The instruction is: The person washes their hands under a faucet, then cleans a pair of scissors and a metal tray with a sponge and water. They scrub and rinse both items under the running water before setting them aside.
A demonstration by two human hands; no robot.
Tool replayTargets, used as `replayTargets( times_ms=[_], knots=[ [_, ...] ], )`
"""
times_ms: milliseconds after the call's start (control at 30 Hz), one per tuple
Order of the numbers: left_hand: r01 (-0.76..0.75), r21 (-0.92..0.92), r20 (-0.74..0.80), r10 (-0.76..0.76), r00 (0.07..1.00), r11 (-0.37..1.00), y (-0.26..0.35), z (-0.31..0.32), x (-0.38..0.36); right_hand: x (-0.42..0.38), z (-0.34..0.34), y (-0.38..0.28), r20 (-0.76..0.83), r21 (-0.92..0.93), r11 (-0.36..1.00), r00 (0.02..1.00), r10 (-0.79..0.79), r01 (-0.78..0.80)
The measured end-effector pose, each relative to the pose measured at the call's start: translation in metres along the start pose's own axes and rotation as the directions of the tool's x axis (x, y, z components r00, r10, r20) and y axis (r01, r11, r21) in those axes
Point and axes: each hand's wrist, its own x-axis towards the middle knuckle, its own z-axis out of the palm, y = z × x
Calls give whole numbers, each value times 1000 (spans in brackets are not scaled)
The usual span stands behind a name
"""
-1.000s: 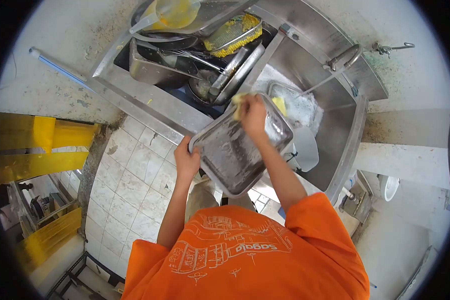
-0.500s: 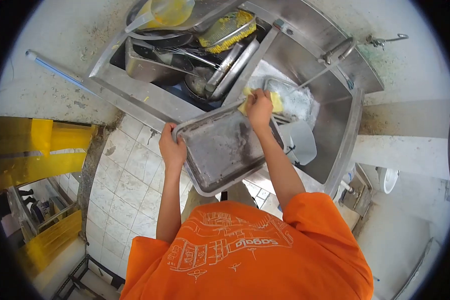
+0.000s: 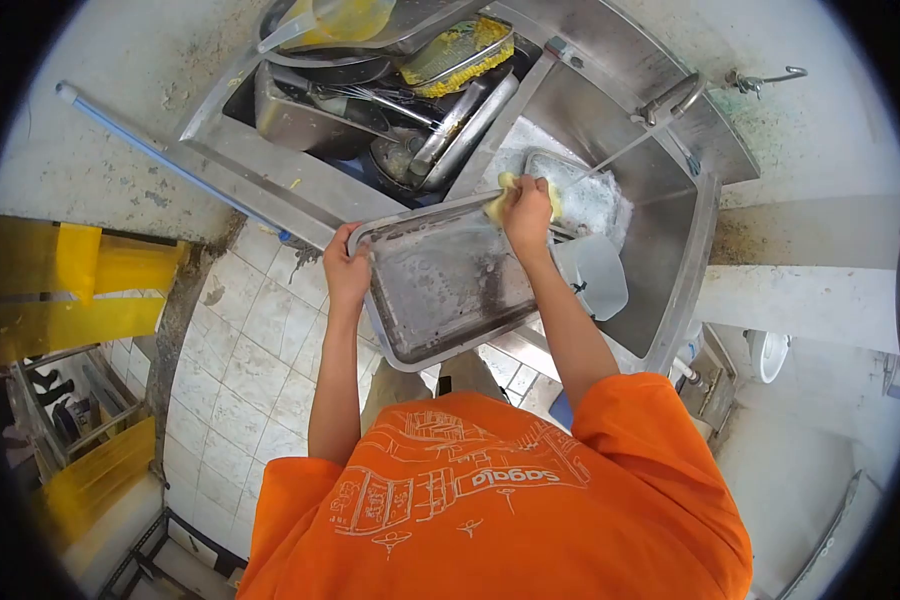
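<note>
left hand (image 3: pixel 345 268): fingers clamped on tray (image 3: pixel 450 285) left rim | right hand (image 3: pixel 528 212): fingers closed on yellow sponge (image 3: pixel 497 203), now moved to tray's far edge | tray has swung flatter over sink (image 3: pixel 670 215); scrubbing seems ongoing

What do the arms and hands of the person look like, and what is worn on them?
Both arms are bare below short orange sleeves. The orange shirt carries a pale line drawing and lettering. The left hand and right hand wear no gloves; no watch or ring shows.
</note>
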Motion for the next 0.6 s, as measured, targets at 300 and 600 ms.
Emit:
replayTargets(
  times_ms=[300,600],
  knots=[
    [162,-196,23,-161,987,967,-11,1,4,-69,14,-90,240,382,923,970,-43,-53],
    [-50,9,-137,51,989,999,-10,0,14,-112,-2,-124,564,384,910,741,-364,155]
  ],
)
